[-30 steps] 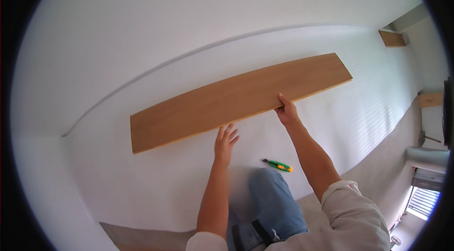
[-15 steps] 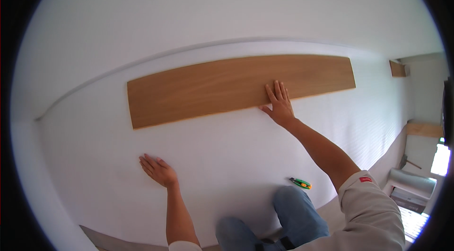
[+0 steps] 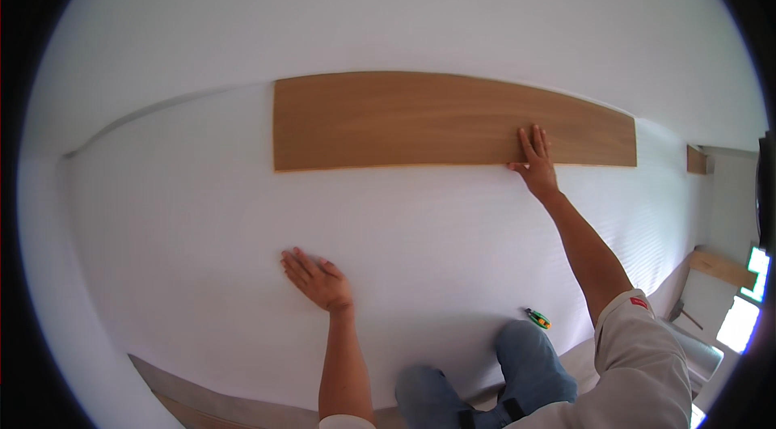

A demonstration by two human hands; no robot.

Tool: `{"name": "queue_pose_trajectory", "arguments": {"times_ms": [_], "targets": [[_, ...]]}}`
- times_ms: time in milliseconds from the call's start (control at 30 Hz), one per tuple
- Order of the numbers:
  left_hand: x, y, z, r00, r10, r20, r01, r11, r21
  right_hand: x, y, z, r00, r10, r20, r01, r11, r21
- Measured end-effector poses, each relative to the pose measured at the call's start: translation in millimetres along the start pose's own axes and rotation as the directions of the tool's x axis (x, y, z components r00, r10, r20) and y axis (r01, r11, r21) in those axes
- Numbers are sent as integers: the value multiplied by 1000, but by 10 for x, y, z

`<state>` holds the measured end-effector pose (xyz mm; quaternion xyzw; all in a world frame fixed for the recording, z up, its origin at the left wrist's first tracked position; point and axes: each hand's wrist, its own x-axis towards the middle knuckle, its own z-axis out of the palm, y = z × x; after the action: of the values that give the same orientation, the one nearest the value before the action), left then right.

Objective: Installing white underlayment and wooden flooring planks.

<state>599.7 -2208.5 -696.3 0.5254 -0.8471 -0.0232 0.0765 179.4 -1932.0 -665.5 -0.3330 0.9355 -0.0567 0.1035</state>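
Observation:
A long brown wood-look flooring plank (image 3: 388, 122) lies flat on the white underlay sheet (image 3: 453, 243), its far long edge close along the foot of the white wall. My right hand (image 3: 536, 164) rests on the plank's near edge, right of its middle, with the fingers spread over its face and the thumb at the edge. Out to the left, my left hand (image 3: 318, 279) is open, fingers extended over the underlay, apart from the plank. A green and yellow utility knife (image 3: 538, 318) lies on the underlay beside my right knee.
The white wall (image 3: 404, 8) runs along the far side, meeting another at the left corner. A short brown board piece (image 3: 697, 160) stands far right. Further right are a light wooden board (image 3: 722, 267), a hammer-like tool (image 3: 683, 312) and a silvery roll (image 3: 699, 352).
The plank has moved away from me and to the right, up to the wall, and now lies parallel with it. My right hand went along on it. My view has shifted somewhat.

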Motion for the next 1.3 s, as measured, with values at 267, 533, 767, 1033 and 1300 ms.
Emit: {"name": "queue_pose_trajectory", "arguments": {"times_ms": [267,533,767,1033,1300], "targets": [[32,-113,-69,993,-61,101,63,998,-11,6,-1526,62,928,-373,-3,365,906,215],[49,-87,-64,985,-93,143,101,994,-51,1339,-3952,517,369,-929,0,929,369,-6],[3,-122,-68,986,-98,133,105,993,-49,1579,-4459,467,258,-927,270,965,258,-38],[10,-142,-106,991,-72,114,76,997,-33,1296,-4222,527,191,-966,176,978,203,52],[-55,-25,-30,996,-52,68,55,998,-41,445,-3638,590,286,-957,51,953,290,94]]}}
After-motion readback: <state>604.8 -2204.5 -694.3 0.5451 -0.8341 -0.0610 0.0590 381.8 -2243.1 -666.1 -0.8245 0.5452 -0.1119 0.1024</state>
